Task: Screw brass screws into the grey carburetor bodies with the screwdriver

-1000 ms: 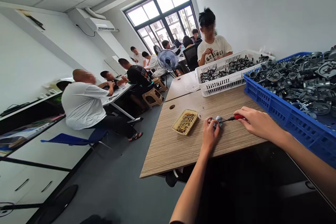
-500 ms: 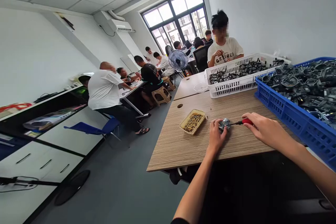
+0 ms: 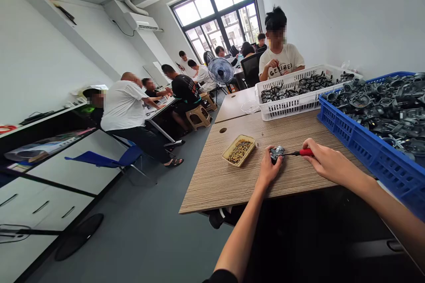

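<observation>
My left hand [image 3: 269, 168] is closed around a small grey metal part [image 3: 277, 153], held low over the wooden table [image 3: 215, 185]. The fingers partly cover the part, so its exact shape is hidden. In my right hand [image 3: 323, 159] is a screwdriver with a red handle [image 3: 306, 152]. Its dark shaft points left, and the tip meets the metal part; whether it sits in a screw I cannot tell. Left of my left hand stands a cream tray [image 3: 246, 159] holding many small brass-coloured screws [image 3: 239, 151].
A blue crate [image 3: 361, 150] heaped with grey metal parts borders my right forearm. Behind the table's middle, a white basket [image 3: 288, 112] holds dark parts, with a co-worker [image 3: 280, 59] seated beyond it. Further left are a fan [image 3: 221, 70], other people and a blue chair [image 3: 129, 157].
The camera view has shifted slightly, so the scene sits further left and a little higher. Both hands keep their hold, and more of the screwdriver's red handle shows.
</observation>
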Demonstrator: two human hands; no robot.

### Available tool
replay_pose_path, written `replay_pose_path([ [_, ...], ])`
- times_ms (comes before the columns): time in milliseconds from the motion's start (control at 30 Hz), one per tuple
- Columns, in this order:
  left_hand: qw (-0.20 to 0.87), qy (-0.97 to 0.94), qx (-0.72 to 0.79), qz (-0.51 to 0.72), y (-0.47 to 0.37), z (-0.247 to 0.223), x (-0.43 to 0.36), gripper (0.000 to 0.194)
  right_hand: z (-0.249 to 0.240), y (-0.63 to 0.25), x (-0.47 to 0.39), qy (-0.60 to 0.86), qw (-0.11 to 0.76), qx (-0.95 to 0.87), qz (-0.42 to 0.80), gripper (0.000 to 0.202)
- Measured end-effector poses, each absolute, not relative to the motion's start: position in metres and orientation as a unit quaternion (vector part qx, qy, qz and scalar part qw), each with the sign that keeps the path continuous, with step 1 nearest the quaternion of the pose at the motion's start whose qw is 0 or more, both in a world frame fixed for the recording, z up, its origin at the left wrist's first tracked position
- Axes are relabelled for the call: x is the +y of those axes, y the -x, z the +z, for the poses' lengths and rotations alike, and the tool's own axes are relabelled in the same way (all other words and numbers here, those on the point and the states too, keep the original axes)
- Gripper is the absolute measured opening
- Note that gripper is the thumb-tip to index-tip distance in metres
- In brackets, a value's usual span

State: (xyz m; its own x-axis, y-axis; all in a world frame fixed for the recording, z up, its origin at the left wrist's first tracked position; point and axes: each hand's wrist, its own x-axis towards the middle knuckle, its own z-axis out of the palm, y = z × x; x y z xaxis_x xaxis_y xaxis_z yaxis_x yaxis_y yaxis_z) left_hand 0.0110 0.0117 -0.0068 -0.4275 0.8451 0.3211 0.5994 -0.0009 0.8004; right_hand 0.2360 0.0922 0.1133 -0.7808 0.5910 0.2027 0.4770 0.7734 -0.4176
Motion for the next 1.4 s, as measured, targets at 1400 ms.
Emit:
replay_pose_path([
  [1400, 0.121, -0.534, 0.692, 0.471, -0.011, -0.003, 0.01, 0.04, 0.126, -0.23, 0.071, 0.269, 0.141, -0.947, 0.107, 0.016],
])
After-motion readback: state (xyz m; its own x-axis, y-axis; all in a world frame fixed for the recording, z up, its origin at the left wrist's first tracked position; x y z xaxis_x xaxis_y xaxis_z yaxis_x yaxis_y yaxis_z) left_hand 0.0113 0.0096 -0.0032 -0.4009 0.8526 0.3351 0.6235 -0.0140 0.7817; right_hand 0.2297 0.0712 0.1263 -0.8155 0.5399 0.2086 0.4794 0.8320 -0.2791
